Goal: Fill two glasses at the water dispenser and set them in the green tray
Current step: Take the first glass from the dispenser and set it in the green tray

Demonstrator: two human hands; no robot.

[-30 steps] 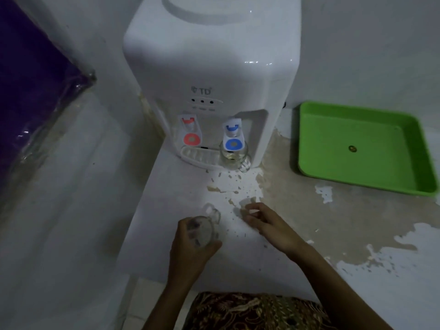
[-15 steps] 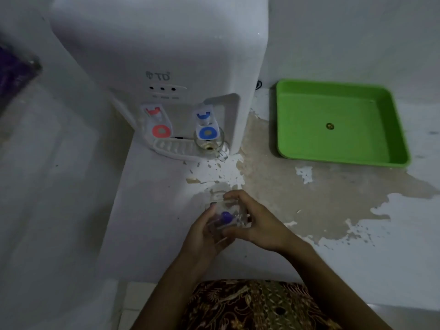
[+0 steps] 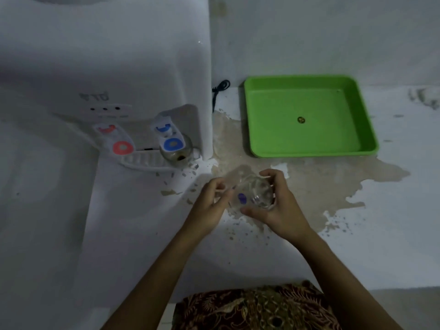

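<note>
While both hands meet over the worn patch of the counter (image 3: pixel 309 246), a clear glass (image 3: pixel 253 194) with a small purple mark on its side sits between them, tilted so that its mouth faces roughly toward the camera. The right hand (image 3: pixel 278 208) wraps around it, thumb underneath and fingers curled over the far rim, so it is plainly grasping the glass. The left hand (image 3: pixel 209 206) is closed against the glass's left side, its fingertips touching it near the handle; how firmly it grips I cannot tell, because the glass is transparent and the light is dim. A second glass (image 3: pixel 177 153) stands on the white drip tray (image 3: pixel 145 161) of the water dispenser (image 3: pixel 107 55), directly under the blue tap (image 3: pixel 170 139); whether it holds water cannot be judged from here. The red tap (image 3: pixel 116 141) is to its left, with nothing beneath it. The green tray (image 3: pixel 357 115) lies to the right of the dispenser against the wall, well apart from both glasses, and its floor carries only a small dark round mark at the centre. A black cord (image 3: pixel 220 88) loops out behind the dispenser's right edge. Patterned brown fabric (image 3: pixel 254 308) shows at the bottom, between the forearms.
</note>
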